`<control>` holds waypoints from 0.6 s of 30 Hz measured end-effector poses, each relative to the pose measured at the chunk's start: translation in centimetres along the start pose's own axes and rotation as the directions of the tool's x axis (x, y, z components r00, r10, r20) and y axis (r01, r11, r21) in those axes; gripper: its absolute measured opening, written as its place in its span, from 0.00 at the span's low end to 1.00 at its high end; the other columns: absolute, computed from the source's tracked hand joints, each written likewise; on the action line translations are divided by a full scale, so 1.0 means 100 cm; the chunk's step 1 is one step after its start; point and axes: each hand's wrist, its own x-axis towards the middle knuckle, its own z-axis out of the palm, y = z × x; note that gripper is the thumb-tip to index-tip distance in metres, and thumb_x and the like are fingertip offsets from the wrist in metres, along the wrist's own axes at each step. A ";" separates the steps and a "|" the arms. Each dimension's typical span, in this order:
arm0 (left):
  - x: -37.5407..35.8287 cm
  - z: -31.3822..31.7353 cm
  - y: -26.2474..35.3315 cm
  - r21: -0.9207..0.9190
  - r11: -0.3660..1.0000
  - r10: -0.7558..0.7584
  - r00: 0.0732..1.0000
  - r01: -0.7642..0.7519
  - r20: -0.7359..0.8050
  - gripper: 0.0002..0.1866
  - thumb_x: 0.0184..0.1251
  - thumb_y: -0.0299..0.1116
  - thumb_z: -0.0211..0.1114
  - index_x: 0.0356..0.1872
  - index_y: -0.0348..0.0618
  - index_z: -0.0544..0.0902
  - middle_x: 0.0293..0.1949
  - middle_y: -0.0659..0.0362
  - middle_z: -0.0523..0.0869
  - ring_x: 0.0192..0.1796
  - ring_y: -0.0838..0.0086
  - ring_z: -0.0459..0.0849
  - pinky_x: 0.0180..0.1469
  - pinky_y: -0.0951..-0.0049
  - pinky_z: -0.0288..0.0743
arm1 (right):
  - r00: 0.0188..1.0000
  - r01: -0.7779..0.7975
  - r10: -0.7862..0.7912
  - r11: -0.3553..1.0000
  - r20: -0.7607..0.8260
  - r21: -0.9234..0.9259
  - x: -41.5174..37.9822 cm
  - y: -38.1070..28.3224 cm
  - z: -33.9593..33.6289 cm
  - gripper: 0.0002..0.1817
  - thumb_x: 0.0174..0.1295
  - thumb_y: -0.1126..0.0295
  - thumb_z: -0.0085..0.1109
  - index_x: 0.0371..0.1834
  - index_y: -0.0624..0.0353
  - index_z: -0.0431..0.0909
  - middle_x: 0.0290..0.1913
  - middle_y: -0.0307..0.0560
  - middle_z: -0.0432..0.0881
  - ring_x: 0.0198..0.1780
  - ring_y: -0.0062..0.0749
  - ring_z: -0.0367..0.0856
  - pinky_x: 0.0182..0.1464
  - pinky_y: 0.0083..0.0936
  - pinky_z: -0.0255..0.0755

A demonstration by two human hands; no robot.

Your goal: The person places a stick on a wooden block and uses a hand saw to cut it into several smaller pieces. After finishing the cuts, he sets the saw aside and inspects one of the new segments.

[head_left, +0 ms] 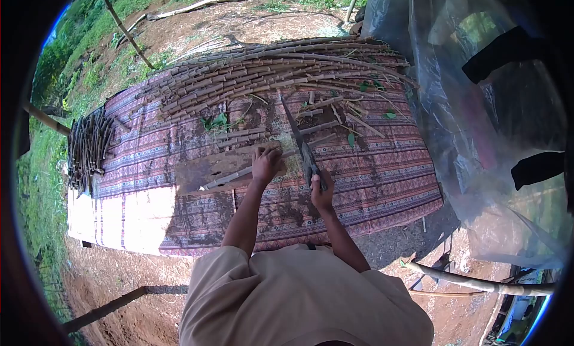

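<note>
- While one pale stalk [227, 180] lies aslant near the middle of the cloth-covered surface [382, 199], partly over a flat board [200, 171], the left grip [267, 162] is curled down over it, seemingly to keep it from rolling.
- The right grip [321, 190] is clamped around the handle of a long, narrow-bladed tool [297, 133], its tip pointing to the far side; the blade crosses the stalk's line just right of the left grip, though whether it touches I cannot tell.
- Held this way, the fingers seem kept to one side of the edge.
- Short cut pieces [242, 136] and leaves [218, 120] lie just beyond, cluttering the space around the blade.
- Along the far edge, long stalks [263, 74] are heaped roughly parallel, perhaps for easy reach.
- At the far left sits a stack of short, dark sticks [91, 144].
- Clear plastic sheeting [442, 136] hangs at the right, bounding that side.
</note>
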 end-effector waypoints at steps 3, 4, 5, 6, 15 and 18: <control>0.007 0.006 0.001 -0.026 0.999 0.025 1.000 -0.024 0.018 0.13 0.57 0.44 0.71 0.42 0.54 0.86 0.45 0.64 0.85 0.55 0.58 0.75 0.59 0.56 0.68 | 0.998 0.068 -0.068 0.997 -0.009 -0.034 0.003 -0.002 0.003 0.14 0.75 0.61 0.50 0.34 0.59 0.71 0.24 0.34 0.70 0.25 0.15 0.68 0.28 0.20 0.63; 0.008 0.008 0.001 -0.039 0.999 0.030 0.999 -0.029 0.024 0.13 0.56 0.43 0.71 0.41 0.54 0.86 0.45 0.64 0.85 0.55 0.58 0.75 0.59 0.56 0.68 | 0.997 0.074 -0.075 0.996 -0.002 -0.041 0.002 -0.002 0.003 0.13 0.75 0.61 0.50 0.35 0.59 0.72 0.24 0.34 0.70 0.25 0.15 0.68 0.28 0.20 0.63; 0.010 0.010 0.000 -0.053 0.998 0.036 0.999 -0.035 0.030 0.13 0.56 0.43 0.71 0.41 0.54 0.86 0.45 0.64 0.85 0.55 0.58 0.75 0.59 0.56 0.68 | 0.997 0.081 -0.081 0.996 0.004 -0.048 0.001 -0.002 0.003 0.13 0.75 0.61 0.50 0.35 0.59 0.72 0.24 0.33 0.70 0.25 0.14 0.68 0.28 0.19 0.63; 0.010 0.010 0.001 -0.059 0.998 0.035 0.999 -0.032 0.040 0.12 0.56 0.43 0.71 0.41 0.54 0.86 0.45 0.64 0.84 0.56 0.58 0.75 0.59 0.56 0.68 | 0.997 0.081 -0.081 0.995 0.009 -0.065 0.000 -0.002 0.003 0.13 0.75 0.62 0.49 0.37 0.60 0.73 0.27 0.35 0.71 0.27 0.16 0.69 0.30 0.21 0.63; 0.015 0.001 0.008 -0.043 0.999 0.012 0.998 -0.010 0.059 0.10 0.55 0.45 0.72 0.36 0.55 0.87 0.46 0.65 0.83 0.57 0.59 0.74 0.59 0.56 0.69 | 0.997 0.012 -0.004 0.996 0.081 -0.093 -0.003 0.001 0.001 0.09 0.71 0.69 0.51 0.37 0.64 0.76 0.31 0.51 0.72 0.34 0.45 0.73 0.38 0.34 0.68; 0.014 0.002 0.007 -0.032 0.999 0.019 0.999 -0.017 0.045 0.10 0.55 0.45 0.72 0.35 0.55 0.87 0.45 0.65 0.82 0.58 0.60 0.74 0.59 0.56 0.70 | 0.996 0.048 -0.042 0.996 0.075 -0.078 -0.003 0.008 0.004 0.08 0.70 0.70 0.51 0.37 0.64 0.75 0.31 0.50 0.71 0.34 0.45 0.73 0.38 0.34 0.69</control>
